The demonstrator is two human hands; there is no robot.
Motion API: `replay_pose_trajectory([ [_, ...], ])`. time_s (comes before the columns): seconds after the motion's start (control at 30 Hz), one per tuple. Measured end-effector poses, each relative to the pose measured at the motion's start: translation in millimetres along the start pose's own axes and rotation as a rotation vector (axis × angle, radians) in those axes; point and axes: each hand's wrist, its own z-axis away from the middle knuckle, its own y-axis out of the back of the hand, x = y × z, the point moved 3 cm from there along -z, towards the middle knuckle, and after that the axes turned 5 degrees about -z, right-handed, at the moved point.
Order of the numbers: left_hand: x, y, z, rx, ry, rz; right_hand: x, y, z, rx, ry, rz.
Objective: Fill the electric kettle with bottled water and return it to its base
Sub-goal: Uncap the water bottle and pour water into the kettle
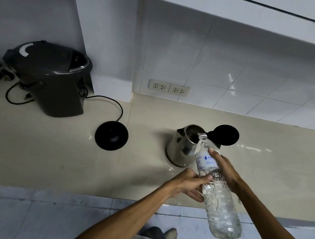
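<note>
You hold the bottle [220, 194] with both hands, tilted so its open mouth sits over the rim of the kettle [184, 145]. Your right hand [225, 169] is closed around the upper part, at the label; your left hand [190, 183] grips the middle from the other side, thumb on top. The kettle stands on the counter [51, 157] with its lid [226, 134] flipped open to the right. Its base [111, 135] lies well apart to the left, with the cord going to the dark pot [48, 76] in the corner. Two sockets [169, 88] are on the tiled wall behind.
</note>
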Motion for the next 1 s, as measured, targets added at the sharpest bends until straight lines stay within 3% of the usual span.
replay_pose_trajectory([
  [1.0, -5, -8, 2, -0.007, -0.05, 0.012, -7, -1, 16, -0.008, -0.023, 0.037],
])
